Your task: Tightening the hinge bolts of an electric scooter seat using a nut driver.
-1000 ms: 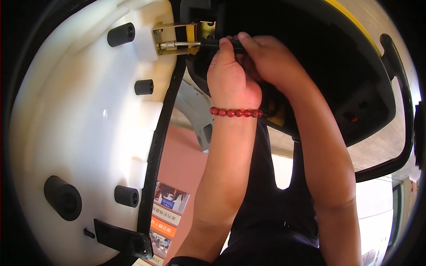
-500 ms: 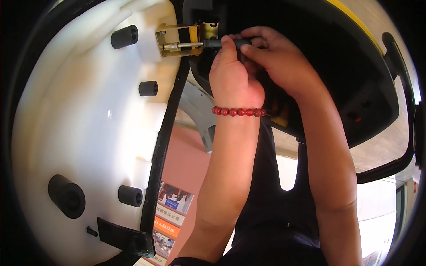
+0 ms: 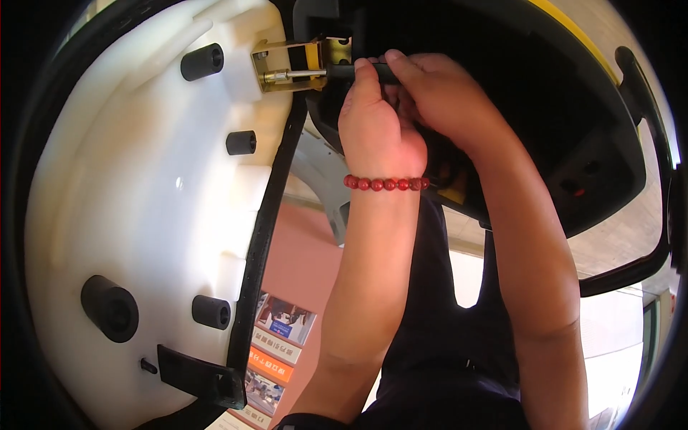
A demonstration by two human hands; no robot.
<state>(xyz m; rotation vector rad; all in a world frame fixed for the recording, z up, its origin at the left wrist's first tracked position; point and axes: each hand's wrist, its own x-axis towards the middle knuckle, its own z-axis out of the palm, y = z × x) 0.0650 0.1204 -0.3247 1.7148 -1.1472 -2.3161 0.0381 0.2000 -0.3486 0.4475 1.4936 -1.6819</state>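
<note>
Poster writing: and there it was, a poster (image 3: 287, 319) low behind the left forearm, photos plus rows of printed characters, all upside down, one row on an orange strip (image 3: 269, 365).
Black cylinder: right up top, the black cylinder (image 3: 344, 72) lay nearly level between both hands, its slim metal rod (image 3: 308, 73) reaching into a brass-coloured bracket (image 3: 290, 87).
Left hand: the left hand (image 3: 380, 118) pinched the cylinder near the rod, thumb pressed on top; its other fingers were hidden.
Right hand: the right hand (image 3: 437, 89) closed round the far end, thumb laid along the top, fingers curled beneath, partly out of sight.
In the way: those two hands covered much of the cylinder!
Bracelet: round red beads (image 3: 387, 184) circled the left wrist.
White panel: over on the left, a smooth, glossy, curved panel (image 3: 154, 215) carried four black tubular stubs (image 3: 211, 312) and a flat black tab (image 3: 197, 374).
Dark shell: to the right, a black shell (image 3: 559, 107) curved under a yellow rim (image 3: 573, 30).
</note>
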